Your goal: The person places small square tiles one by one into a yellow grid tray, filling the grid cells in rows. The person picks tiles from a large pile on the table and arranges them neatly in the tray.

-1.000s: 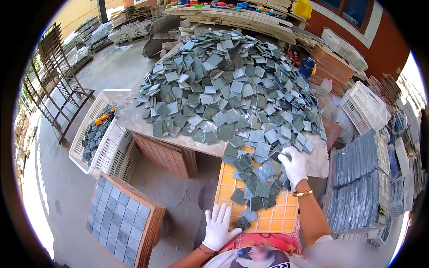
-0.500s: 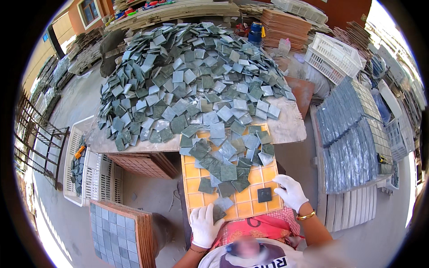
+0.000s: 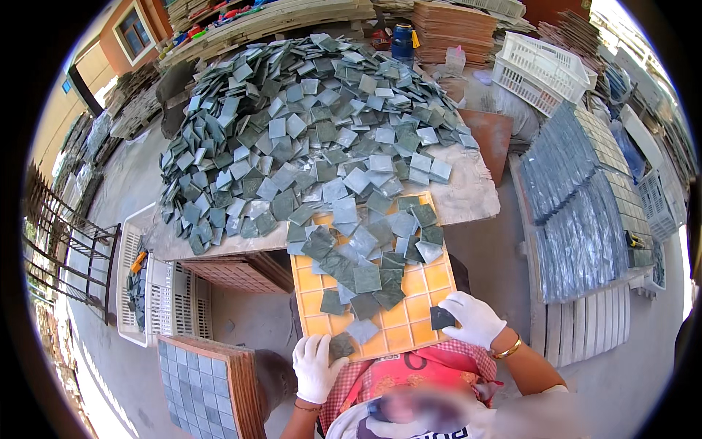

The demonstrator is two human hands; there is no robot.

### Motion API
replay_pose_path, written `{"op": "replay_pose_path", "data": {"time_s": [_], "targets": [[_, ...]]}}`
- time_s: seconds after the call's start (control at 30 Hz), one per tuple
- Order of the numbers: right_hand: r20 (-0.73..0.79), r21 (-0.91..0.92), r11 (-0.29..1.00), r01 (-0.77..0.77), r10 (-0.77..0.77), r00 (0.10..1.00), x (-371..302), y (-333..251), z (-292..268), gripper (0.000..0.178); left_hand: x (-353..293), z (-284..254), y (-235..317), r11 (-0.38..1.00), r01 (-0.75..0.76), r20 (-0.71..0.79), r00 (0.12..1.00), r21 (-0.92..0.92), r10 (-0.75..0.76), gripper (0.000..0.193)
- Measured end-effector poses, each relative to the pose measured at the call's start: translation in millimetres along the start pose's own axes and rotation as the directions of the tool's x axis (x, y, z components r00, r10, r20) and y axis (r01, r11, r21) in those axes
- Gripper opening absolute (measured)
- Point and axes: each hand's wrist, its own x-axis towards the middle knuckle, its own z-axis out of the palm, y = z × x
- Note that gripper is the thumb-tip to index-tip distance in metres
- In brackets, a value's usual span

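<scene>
The yellow gridded tray (image 3: 395, 338) lies in front of me, its far end against the heaped table. Several grey-green stone tiles (image 3: 368, 279) overlap loosely across its far and middle parts. My left hand (image 3: 319, 369), in a white glove, is closed at the tray's near left corner, fingers and thumb around the edge of a dark stone tile (image 3: 341, 345). At the right edge, my gloved right hand (image 3: 475, 320) pinches a small, nearly black tile (image 3: 442, 317) over the tray. A pale tile (image 3: 362, 331) rests between the hands, nearer the left one.
A large heap of stone tiles (image 3: 322, 132) covers the table (image 3: 468, 194) beyond the tray. To the left are a white plastic crate (image 3: 172, 293) and a stack of tile-covered boards (image 3: 194, 380). Wrapped tile stacks (image 3: 578, 249) stand on the right.
My right hand has closed on the nearly black tile, which lay flat in the tray, and shifted it toward the right edge. The whole view has moved slightly; my left hand stays at the corner.
</scene>
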Motion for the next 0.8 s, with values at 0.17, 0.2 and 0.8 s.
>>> {"op": "replay_pose_path", "data": {"time_s": [0.17, 0.2, 0.8], "targets": [[0.035, 0.038, 0.999, -0.032, 0.031, 0.999, -32.0, 9.2, -3.0, 0.048, 0.5, -11.0, -17.0, 0.999, -0.035, 0.060, 0.998, -0.032, 0.037, 0.060], [0.038, 0.054, 0.998, -0.041, 0.039, 0.999, -32.9, 9.9, -1.8, 0.048, 1.9, -12.8, -19.6, 0.999, -0.036, 0.065, 0.997, -0.037, 0.038, 0.060], [-0.107, 0.117, 0.991, -0.060, 0.073, 0.992, -14.8, -16.8, 11.1, 0.041, -6.8, -21.6, -42.9, 0.997, 0.026, 0.002, 1.000, -0.079, -0.026, 0.063]]}}
